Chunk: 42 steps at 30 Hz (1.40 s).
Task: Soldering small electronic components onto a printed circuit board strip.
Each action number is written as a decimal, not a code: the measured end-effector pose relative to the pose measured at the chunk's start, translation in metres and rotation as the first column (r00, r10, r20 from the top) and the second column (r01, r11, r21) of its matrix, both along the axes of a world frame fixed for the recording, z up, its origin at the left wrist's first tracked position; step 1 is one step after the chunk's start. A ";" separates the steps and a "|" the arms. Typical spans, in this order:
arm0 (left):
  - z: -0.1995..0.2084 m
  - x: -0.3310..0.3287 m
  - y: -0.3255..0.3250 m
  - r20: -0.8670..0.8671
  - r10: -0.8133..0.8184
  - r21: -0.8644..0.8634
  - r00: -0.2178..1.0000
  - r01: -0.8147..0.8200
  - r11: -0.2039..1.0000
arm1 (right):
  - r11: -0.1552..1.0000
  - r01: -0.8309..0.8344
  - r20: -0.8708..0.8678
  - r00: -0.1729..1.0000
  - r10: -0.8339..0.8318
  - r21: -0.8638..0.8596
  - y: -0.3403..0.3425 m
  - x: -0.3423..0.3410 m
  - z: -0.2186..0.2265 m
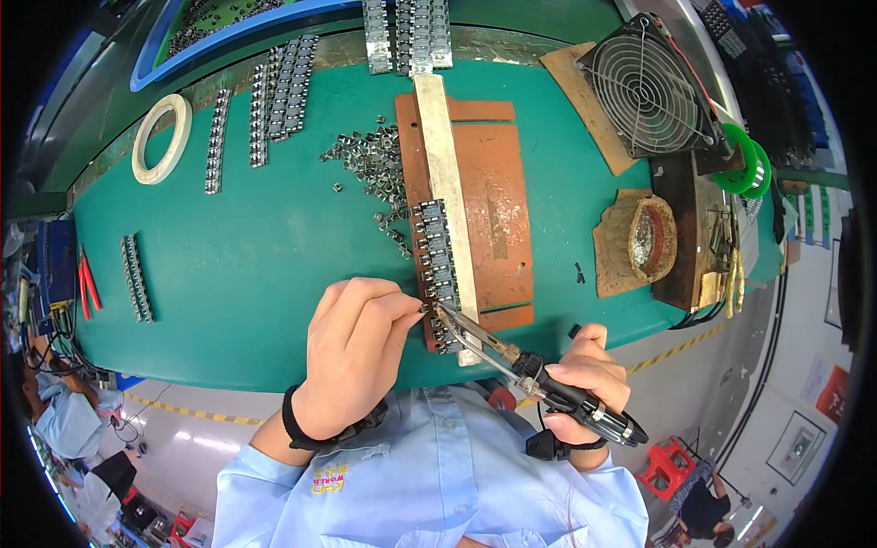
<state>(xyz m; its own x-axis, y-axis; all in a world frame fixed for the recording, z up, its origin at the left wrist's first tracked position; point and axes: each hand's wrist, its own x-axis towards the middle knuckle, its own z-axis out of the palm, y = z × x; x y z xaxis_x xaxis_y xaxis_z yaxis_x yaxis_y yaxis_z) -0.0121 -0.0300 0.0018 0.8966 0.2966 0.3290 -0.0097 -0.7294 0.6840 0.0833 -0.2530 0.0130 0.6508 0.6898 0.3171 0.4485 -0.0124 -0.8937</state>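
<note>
My right hand (pixel 589 379) is wrapped round a black soldering iron (pixel 562 393) with a thin metal feed tube alongside. Its tip reaches the near end of a strip of small circuit boards (pixel 437 251). That strip lies along a pale bar (pixel 445 164) on a reddish-brown fixture board (pixel 493 219). My left hand (pixel 356 347) is beside the strip's near end, thumb and forefinger pinched together close to the iron's tip. Whatever sits between those fingertips is too small to make out. Left of the fixture lies a loose pile of small metal parts (pixel 370 164).
More board strips (pixel 290 87) lie at the back, with a tape roll (pixel 163 139) and a blue tray (pixel 228 41). Red-handled pliers (pixel 89 285) are at far left. To the right stand a fan (pixel 644 87), a green solder spool (pixel 747 163) and a round bowl (pixel 651 239).
</note>
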 end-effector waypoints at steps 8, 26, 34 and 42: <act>-0.001 -0.003 0.003 -0.063 0.075 -0.035 0.995 -0.077 0.996 | 0.997 0.054 -0.004 0.999 -0.053 0.052 0.000 -0.004 -0.001; 0.026 0.010 0.061 -0.221 0.158 -0.008 0.962 -0.164 0.986 | 0.511 0.846 0.036 0.521 -0.853 -0.150 -0.034 -0.033 -0.036; 0.001 0.037 0.082 -0.270 0.139 0.043 0.953 -0.132 0.990 | 0.813 0.582 0.025 0.812 -0.582 0.016 -0.021 -0.039 -0.032; 0.021 0.017 0.059 -0.302 -0.025 -0.329 0.953 -0.079 0.941 | 0.941 0.335 0.213 0.923 -0.320 -0.038 -0.015 -0.025 -0.024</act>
<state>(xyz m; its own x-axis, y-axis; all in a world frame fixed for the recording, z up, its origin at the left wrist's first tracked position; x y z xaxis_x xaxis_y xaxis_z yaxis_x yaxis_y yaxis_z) 0.0046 0.0294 0.0230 0.9272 0.3672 -0.0741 0.2488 -0.4557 0.8547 0.0581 -0.2680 -0.0110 0.7726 0.4744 0.4220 0.5779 -0.2502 -0.7768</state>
